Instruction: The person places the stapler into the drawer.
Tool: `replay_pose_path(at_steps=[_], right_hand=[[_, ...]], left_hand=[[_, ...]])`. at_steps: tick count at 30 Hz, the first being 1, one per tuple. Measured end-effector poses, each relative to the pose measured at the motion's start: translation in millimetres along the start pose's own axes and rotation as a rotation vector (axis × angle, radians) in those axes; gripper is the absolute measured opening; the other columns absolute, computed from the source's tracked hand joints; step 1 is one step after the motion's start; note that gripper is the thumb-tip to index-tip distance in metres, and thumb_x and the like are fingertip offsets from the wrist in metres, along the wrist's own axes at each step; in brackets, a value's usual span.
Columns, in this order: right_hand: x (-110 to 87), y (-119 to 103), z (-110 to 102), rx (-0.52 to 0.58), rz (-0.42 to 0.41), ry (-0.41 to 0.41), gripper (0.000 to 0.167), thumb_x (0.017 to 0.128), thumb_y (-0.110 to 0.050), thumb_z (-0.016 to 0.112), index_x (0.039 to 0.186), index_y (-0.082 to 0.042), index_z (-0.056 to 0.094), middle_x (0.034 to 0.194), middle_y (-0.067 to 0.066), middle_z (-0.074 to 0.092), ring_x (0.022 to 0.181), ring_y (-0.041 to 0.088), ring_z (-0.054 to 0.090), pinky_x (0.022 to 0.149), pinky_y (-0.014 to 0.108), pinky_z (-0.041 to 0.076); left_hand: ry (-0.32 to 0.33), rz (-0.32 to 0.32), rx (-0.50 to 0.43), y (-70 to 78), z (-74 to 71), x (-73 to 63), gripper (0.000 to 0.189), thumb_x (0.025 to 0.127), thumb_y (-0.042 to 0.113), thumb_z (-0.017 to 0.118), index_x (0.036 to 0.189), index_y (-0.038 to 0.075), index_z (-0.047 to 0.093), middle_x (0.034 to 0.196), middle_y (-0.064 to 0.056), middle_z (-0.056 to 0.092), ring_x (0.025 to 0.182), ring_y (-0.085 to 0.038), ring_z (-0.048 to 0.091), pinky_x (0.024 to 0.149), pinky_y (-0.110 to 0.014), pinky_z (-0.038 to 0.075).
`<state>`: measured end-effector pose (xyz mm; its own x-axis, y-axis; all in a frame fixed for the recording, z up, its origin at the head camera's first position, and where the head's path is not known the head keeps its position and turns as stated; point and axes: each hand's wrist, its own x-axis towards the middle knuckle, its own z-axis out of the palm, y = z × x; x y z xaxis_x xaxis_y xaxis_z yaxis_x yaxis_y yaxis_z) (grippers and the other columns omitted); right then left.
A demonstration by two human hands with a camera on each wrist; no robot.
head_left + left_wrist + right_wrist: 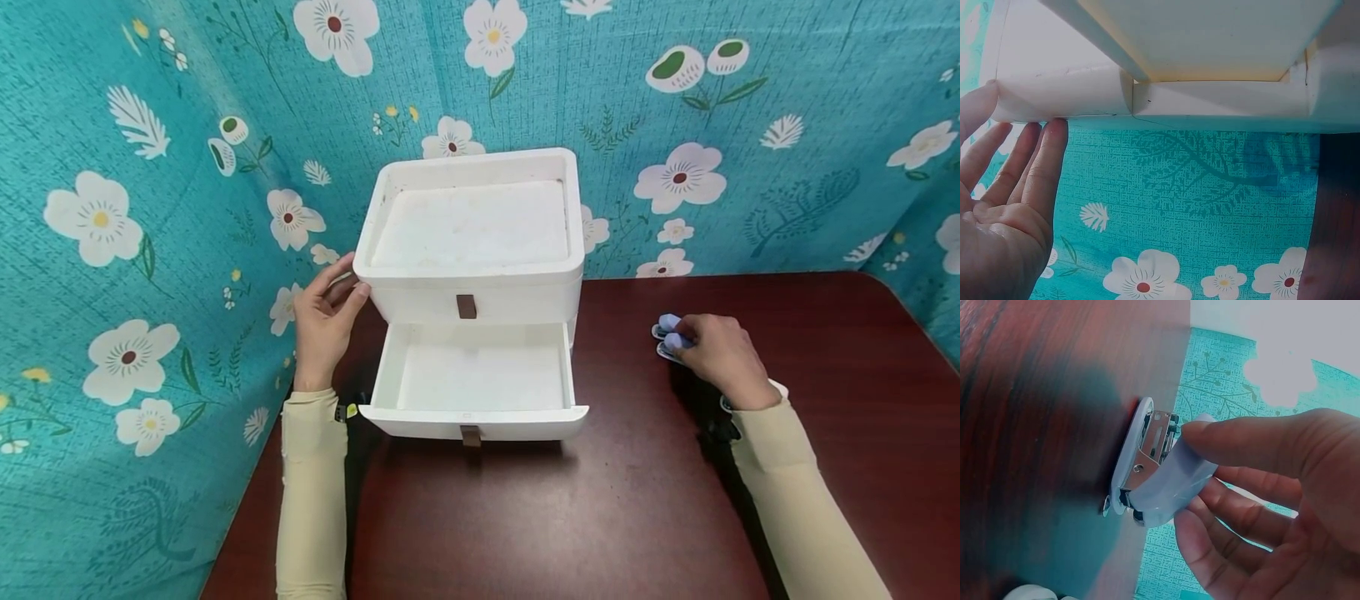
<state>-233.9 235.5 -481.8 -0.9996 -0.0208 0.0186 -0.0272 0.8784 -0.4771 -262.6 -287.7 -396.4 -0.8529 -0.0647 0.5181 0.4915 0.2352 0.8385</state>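
A white tabletop drawer unit (420, 298) stands at the back of the table, its lower drawer (525, 428) pulled out and bare inside. My left hand (324, 321) rests at the unit's left side, thumb on the front corner. In the left wrist view, its extended fingertips (1057, 128) meet the unit's edge. To the right, my right hand (722, 354) pinches a small pale-lilac stapler (1175, 487) by its top cover, thumb on one side and fingers on the other. The stapler's base is close to the tabletop. In the head view, two such staplers (670, 322) appear side by side at the fingertips.
The unit's top is a shallow tray with a raised rim (480, 271). Brown pull tabs (467, 307) mark the drawer fronts. A teal flowered cloth (750, 125) hangs behind and along the left of the dark red-brown table (600, 517).
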Motion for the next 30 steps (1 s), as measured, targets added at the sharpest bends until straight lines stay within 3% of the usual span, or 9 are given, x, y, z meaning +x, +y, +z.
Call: replay_pose_path(at_steps=[12, 20, 30], right_hand=[[-1.1, -1, -4, -0.006, -0.049, 0.033, 0.032, 0.088, -0.01, 0.079, 0.11, 0.01, 0.07, 0.1, 0.03, 0.071, 0.084, 0.036, 0.063, 0.066, 0.049, 0.053], [-7.0, -10, -9, 0.02, -0.055, 0.043, 0.034, 0.086, -0.01, 0.081, 0.112, 0.009, 0.071, 0.103, 0.03, 0.071, 0.085, 0.035, 0.062, 0.06, 0.035, 0.052], [-14.4, -27, -21, -0.002, -0.103, 0.07, 0.042, 0.085, -0.008, 0.081, 0.12, 0.012, 0.068, 0.107, 0.031, 0.068, 0.088, 0.037, 0.062, 0.064, 0.045, 0.055]], left_hand=[[0.002, 0.004, -0.003, 1.1, -0.2, -0.2, 0.045, 0.097, 0.0, 0.07, 0.142, 0.006, 0.064, 0.142, -0.022, 0.065, 0.117, -0.003, 0.072, 0.096, -0.022, 0.058], [-0.004, 0.001, -0.005, 0.1, -0.6, -0.8, 0.045, 0.097, 0.001, 0.07, 0.142, 0.006, 0.064, 0.142, -0.022, 0.065, 0.116, -0.004, 0.072, 0.095, -0.021, 0.058], [-0.003, -0.014, 0.015, -1.3, -1.8, -0.1, 0.046, 0.097, 0.004, 0.071, 0.143, 0.009, 0.064, 0.143, -0.015, 0.067, 0.118, -0.004, 0.071, 0.098, -0.025, 0.058]])
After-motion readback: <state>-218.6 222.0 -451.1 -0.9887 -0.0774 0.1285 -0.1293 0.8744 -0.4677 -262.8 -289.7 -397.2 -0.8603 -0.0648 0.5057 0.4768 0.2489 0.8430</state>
